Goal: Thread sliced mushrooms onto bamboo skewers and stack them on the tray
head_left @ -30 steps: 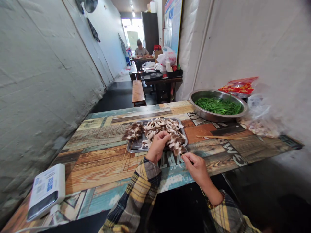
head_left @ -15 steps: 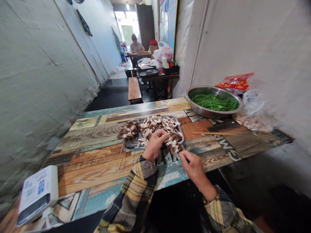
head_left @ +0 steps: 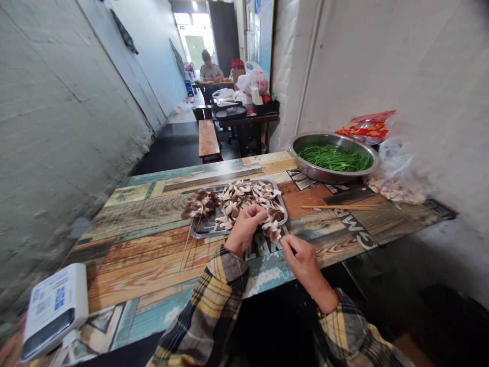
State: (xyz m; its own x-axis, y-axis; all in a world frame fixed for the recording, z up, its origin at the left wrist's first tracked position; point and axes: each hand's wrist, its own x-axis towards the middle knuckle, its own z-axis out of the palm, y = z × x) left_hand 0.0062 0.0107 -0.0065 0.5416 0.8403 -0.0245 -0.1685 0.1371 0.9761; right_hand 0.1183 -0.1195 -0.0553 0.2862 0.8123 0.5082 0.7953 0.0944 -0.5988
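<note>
Mushroom pieces (head_left: 272, 224) are threaded in a bunch on a skewer between my two hands. My left hand (head_left: 246, 227) is closed, pinching the mushroom at the far end of the bunch. Closed at the near end, my right hand (head_left: 301, 257) grips the skewer, which is mostly hidden by fingers and mushroom. Just beyond lies a metal tray (head_left: 208, 228) with a heap of loose torn mushrooms (head_left: 244, 196). On its left side rest finished-looking mushroom skewers (head_left: 199, 204), their bare sticks (head_left: 186, 245) jutting over the rim toward me.
Bare bamboo skewers (head_left: 340, 207) lie to the right. Behind them stand a steel bowl of green chives (head_left: 335, 158) and a clear plastic bag (head_left: 399, 178). A white box-like device (head_left: 57, 308) sits at the near left. Farther back, a person (head_left: 211, 70) sits at another table.
The view has shifted slightly, moving the scene a little left. My right hand has edged closer to the mushroom bunch, and less bare skewer shows between them.
</note>
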